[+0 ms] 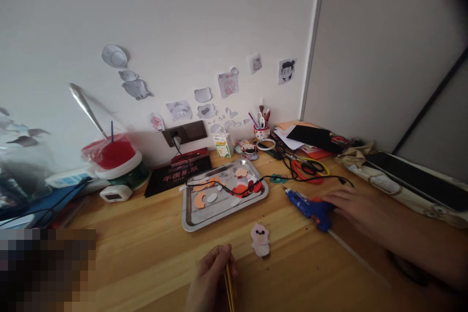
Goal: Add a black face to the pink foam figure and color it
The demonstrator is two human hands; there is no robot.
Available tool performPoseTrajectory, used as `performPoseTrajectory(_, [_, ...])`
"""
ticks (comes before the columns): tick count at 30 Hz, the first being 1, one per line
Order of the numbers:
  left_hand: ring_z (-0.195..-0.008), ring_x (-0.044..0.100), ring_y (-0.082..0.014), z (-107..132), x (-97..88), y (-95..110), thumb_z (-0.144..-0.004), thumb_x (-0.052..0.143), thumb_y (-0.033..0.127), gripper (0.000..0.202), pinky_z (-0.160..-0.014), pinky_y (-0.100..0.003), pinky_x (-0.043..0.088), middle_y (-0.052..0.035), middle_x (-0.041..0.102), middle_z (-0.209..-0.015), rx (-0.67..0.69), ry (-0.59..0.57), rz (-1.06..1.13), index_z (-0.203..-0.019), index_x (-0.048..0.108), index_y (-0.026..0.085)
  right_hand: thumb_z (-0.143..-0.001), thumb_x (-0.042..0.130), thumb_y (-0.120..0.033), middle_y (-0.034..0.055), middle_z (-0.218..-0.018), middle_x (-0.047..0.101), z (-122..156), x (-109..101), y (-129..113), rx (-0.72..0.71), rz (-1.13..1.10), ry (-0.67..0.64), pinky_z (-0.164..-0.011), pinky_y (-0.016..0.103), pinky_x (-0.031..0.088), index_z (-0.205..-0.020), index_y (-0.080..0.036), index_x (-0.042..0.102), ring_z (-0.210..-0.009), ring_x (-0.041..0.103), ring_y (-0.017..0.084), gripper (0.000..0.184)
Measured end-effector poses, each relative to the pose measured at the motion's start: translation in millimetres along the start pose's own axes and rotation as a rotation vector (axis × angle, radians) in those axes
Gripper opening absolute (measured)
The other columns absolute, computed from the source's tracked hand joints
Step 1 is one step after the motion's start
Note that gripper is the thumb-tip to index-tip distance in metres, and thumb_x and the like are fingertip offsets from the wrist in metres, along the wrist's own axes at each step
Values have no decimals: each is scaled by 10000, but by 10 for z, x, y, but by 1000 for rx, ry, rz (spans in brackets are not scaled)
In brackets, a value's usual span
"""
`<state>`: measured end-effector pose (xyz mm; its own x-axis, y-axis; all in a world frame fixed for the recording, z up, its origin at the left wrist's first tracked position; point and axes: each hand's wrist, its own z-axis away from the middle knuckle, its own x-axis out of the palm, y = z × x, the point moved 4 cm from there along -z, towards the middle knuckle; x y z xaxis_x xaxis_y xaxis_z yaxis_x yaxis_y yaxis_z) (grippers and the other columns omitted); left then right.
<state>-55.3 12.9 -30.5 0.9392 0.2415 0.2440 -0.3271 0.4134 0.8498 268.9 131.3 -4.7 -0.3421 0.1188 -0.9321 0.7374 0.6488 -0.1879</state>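
Observation:
Near the front edge, my left hand (pixel 210 280) is closed around slim yellow tweezers (pixel 229 288); their two prongs run down out of view. My right hand (pixel 353 209) has its fingers stretched out, fingertips at the rear of a blue glue gun (pixel 309 208). The gun's nozzle points left, and a pale glue stick (pixel 351 248) seems to trail behind it. Between both hands lies a small pink cut-out figure (pixel 260 240) with dark eyes. Behind it, a metal tray (pixel 190 224) holds orange, white and red cut pieces, crossed by a black cable (pixel 300 176).
Scissors (pixel 310 168), papers (pixel 292 136) and a pen cup (pixel 262 131) stand back right. A small box (pixel 223 145) is behind the tray. At left are a lidded bucket (pixel 122 165) and a white timer-like device (pixel 115 193). Paper cut-outs (pixel 228 84) hang on the wall.

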Motion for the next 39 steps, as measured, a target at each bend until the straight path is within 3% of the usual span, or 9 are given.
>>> performPoseTrajectory(3, [-355, 424, -64, 10, 13, 6, -597, 704, 538, 418, -357, -178, 349, 39, 520, -482, 8, -6, -7, -585, 525, 160, -780, 364, -107, 78, -1065, 648, -67, -29, 101, 2, 96, -27, -876, 453, 445, -1053, -221, 642, -990, 577, 246, 406])
performPoseTrajectory(6, [-372, 423, -65, 28, 10, -2, -621, 700, 510, 387, -361, -170, 349, 39, 523, -492, 2, -9, -14, -601, 526, 165, -799, 344, -129, 104, -1162, 600, -88, -120, -30, 37, 173, 0, -921, 488, 401, -1121, -195, 607, -1058, 539, 282, 421])
performPoseTrajectory(10, [-427, 412, -67, 39, -28, -26, -687, 659, 483, 350, -380, -157, 346, 33, 517, -539, 24, -4, -74, -621, 535, 161, -886, 376, -333, 75, -1311, 492, -41, -132, -629, 69, 63, -78, -972, 406, 398, -1315, -196, 428, -1153, 487, 244, 453])
performPoseTrajectory(15, [-460, 393, -77, 71, -40, -13, -734, 584, 504, 356, -406, -178, 327, 15, 522, -611, 37, -2, -221, -661, 539, 159, -818, 471, -519, 153, -1427, 276, -71, 192, -1275, -147, -61, -311, -1039, 440, 311, -1386, -88, 281, -1290, 290, 306, 737])
performPoseTrajectory(19, [-572, 421, -118, 111, 45, 122, -704, 563, 494, 350, -520, -212, 362, 11, 483, -609, 147, -18, -500, -607, 523, 161, -796, 469, -575, 188, -1445, 190, -208, 391, -1294, -110, -66, -361, -1060, 471, 249, -1394, -65, 231, -1319, 196, 323, 822])
performPoseTrajectory(22, [-514, 369, -111, 61, 119, 217, -680, 561, 452, 305, -488, -218, 304, 37, 423, -536, 177, -48, -645, -591, 530, 162, -793, 407, -634, 172, -1454, 174, -306, 423, -1298, -112, -127, -391, -1067, 472, 224, -1396, -79, 223, -1330, 169, 305, 840])
performPoseTrajectory(27, [-431, 298, -114, -200, 205, 362, -655, 617, 411, 275, -453, -225, 170, 88, 328, -437, 226, 9, -845, -795, 609, 175, -750, 382, -705, 163, -1461, 160, -367, 429, -1303, -108, -175, -403, -1079, 474, 176, -1403, -86, 197, -1337, 145, 304, 919])
performPoseTrajectory(32, [-572, 484, -184, -358, 405, 387, -494, 757, 334, 519, -536, -240, 259, 43, 489, -551, 303, 1, -1001, -969, 614, 183, -764, 395, -682, 153, -1463, 167, -341, 446, -1280, -101, -185, -394, -1082, 460, 166, -1407, -96, 191, -1335, 158, 301, 894])
performPoseTrajectory(39, [-543, 497, -183, -307, 404, 347, -512, 716, 244, 406, -527, -248, 255, 24, 558, -566, 309, -32, -1081, -889, 573, 197, -757, 391, -694, 158, -1460, 179, -301, 435, -1240, -93, -170, -333, -1078, 475, 147, -1405, -89, 205, -1326, 171, 331, 906])
